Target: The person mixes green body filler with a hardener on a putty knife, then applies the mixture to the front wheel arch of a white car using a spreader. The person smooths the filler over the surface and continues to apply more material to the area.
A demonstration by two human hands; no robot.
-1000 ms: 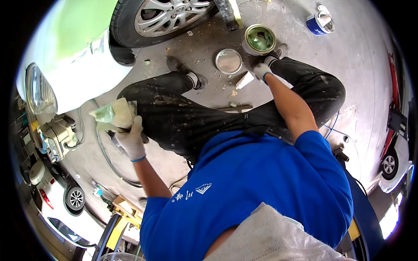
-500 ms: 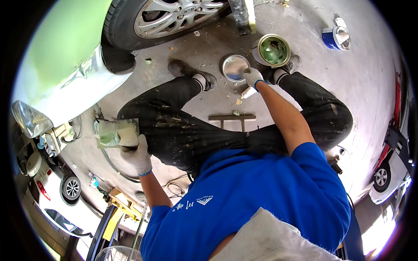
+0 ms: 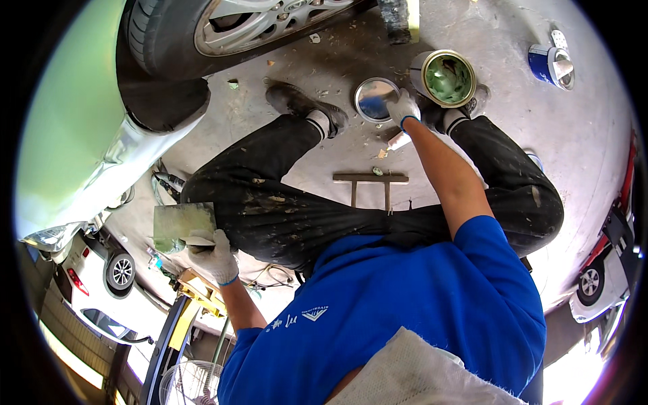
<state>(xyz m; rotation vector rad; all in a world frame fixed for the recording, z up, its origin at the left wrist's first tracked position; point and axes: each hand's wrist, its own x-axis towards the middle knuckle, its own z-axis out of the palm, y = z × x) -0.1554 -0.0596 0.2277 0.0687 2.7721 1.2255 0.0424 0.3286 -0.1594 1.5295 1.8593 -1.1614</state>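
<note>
Monitoring remotely, I judged the green-smeared rectangular board (image 3: 181, 219), corner-held by the white-gloved left hand (image 3: 217, 258) beside the black-trousered left knee (image 3: 212, 181), light, stiff, slippery, best edge-gripped; the white-gloved right hand (image 3: 403, 108) showed no discernible grip.

The right hand (image 3: 403, 106) covers part of the round lid's (image 3: 373, 101) rim, hiding whether it grips anything. The left hand's (image 3: 214, 258) fingertips are unclear against the board (image 3: 183, 219). The tin (image 3: 420, 73) partly hides a shoe (image 3: 481, 100); the top edge crops the wheel (image 3: 174, 40).

Head-worn fisheye, wide view, facing downward
</note>
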